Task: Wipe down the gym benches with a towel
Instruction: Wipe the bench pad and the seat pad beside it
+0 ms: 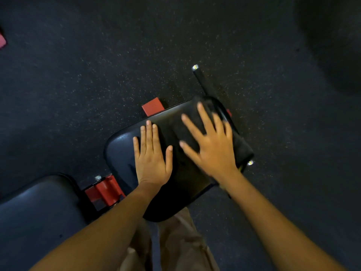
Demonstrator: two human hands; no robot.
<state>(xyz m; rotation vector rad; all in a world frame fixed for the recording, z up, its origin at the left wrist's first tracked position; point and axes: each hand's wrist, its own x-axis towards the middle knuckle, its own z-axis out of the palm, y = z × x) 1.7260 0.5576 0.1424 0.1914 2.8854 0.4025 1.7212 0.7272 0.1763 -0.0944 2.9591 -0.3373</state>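
Note:
A black padded bench seat (pixel 121 151) fills the middle of the head view, tilted on its red frame. A dark towel (pixel 242 147) lies over the seat's right side and is hard to tell from the black pad. My right hand (pixel 211 145) presses flat on the towel with its fingers spread; it is blurred. Beside it, my left hand (pixel 151 155) lies flat on the bare pad, fingers straight and together.
A second dark pad (pixel 37 214) lies at the lower left, joined by red frame parts (pixel 103 190). A red block (pixel 153 106) and a black handle bar (pixel 200 79) stick out beyond the seat. Speckled black rubber floor (pixel 97 65) surrounds everything. My legs are below.

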